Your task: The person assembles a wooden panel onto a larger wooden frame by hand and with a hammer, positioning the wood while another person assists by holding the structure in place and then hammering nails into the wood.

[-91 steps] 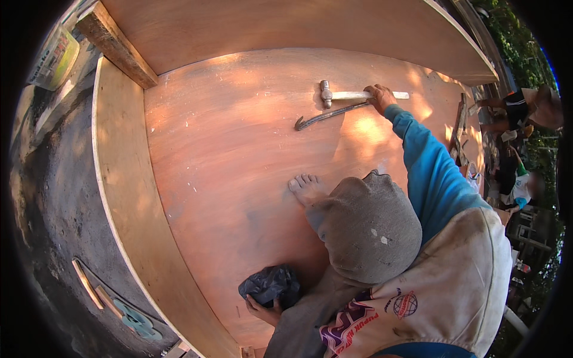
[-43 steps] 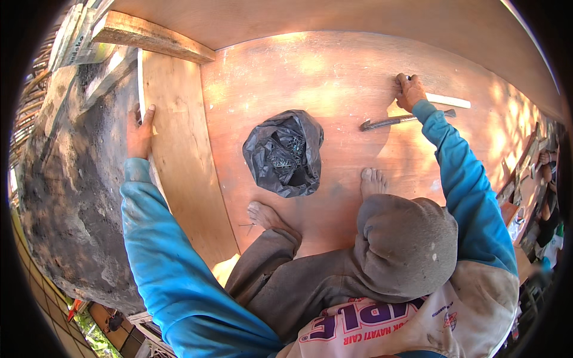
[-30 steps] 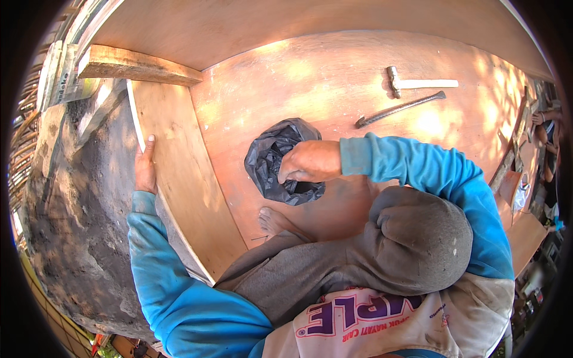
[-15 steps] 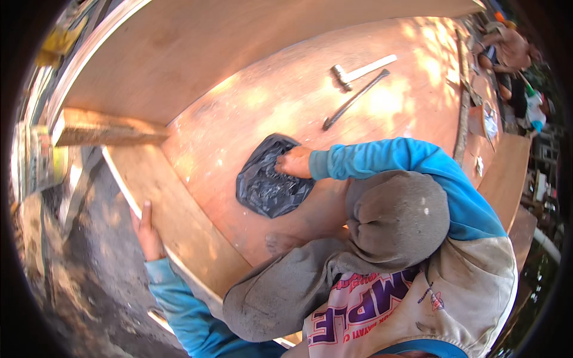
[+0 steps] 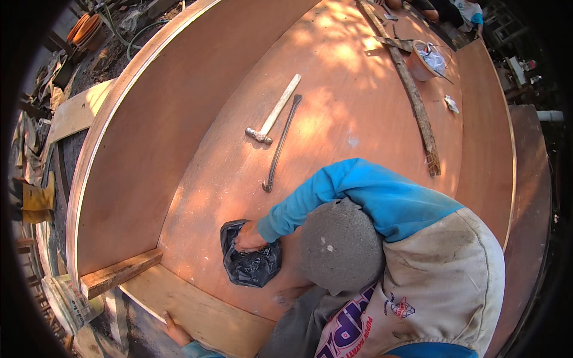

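The black plastic bag [image 5: 252, 275] sits on the reddish plywood base [image 5: 334, 134], and the right hand [image 5: 249, 237] reaches into its mouth; the fingers are hidden, so I cannot tell whether that grip is spread or pinching something. Thin nail-like pieces [image 5: 258, 259] show inside the bag. Below and left of the bag, the left hand [image 5: 173, 330] touches the outer edge of the low board [image 5: 206, 303]; how firmly its grip holds is unclear. The likely risks are skin pricked by sharp ends, or the soft bag tipping and spilling if the wrist drags its rim. The tall panel [image 5: 137, 143] bounds the room left of the bag, the grey-clad knee [image 5: 341, 247] crowds its right, while bare base opens beyond it toward the pry bar [image 5: 279, 148] and hammer [image 5: 279, 108].
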`<state>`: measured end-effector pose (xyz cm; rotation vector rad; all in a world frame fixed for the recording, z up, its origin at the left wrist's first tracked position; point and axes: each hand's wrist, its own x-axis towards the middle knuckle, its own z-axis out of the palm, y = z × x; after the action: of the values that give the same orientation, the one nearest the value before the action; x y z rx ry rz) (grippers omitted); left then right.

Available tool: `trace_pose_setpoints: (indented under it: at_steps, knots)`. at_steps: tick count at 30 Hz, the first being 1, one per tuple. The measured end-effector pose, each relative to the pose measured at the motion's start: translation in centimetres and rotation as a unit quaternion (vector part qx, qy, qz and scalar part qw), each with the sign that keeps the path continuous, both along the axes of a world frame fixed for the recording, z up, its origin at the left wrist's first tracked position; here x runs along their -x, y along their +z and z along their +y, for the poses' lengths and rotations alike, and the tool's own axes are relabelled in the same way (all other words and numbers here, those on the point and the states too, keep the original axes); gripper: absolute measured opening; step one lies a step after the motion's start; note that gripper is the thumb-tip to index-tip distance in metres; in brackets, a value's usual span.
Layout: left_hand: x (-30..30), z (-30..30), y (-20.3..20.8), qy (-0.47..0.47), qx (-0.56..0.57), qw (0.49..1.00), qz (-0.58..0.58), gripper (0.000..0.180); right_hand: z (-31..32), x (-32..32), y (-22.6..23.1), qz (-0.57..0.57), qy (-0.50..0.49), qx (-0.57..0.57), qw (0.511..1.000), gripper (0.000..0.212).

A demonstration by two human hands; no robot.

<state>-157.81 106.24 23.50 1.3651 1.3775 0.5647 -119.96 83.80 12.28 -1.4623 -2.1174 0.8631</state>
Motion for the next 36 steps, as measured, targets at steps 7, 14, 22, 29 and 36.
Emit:
trace_pose_setpoints:
  at_steps: [7,14,22,29,36]
  knots:
    - [-15.3,-5.4,8.5,-0.235,-0.284,0.890,0.268,0.041,2.8,-5.5,6.7,0.480,-0.176,0.133,0.849,0.017]
    - [-32.5,-9.4,9.7,-0.347,0.040,0.937,0.031,0.032,3.6,-10.9,11.2,0.486,-0.214,0.063,0.845,0.021]
    - [-34.3,-8.0,11.9,-0.404,0.048,0.911,0.068,0.018,1.2,-17.0,9.6,0.369,-0.192,0.106,0.903,0.024]
    - [-15.3,0.9,11.3,0.015,-0.186,0.982,-0.001,0.015,-4.7,-29.0,-1.4,-0.180,-0.321,0.111,0.923,0.052]
    - [-4.1,9.4,1.9,0.182,-0.091,0.955,-0.214,0.021,-4.9,-33.8,-1.8,-0.284,-0.214,0.074,0.932,0.045]
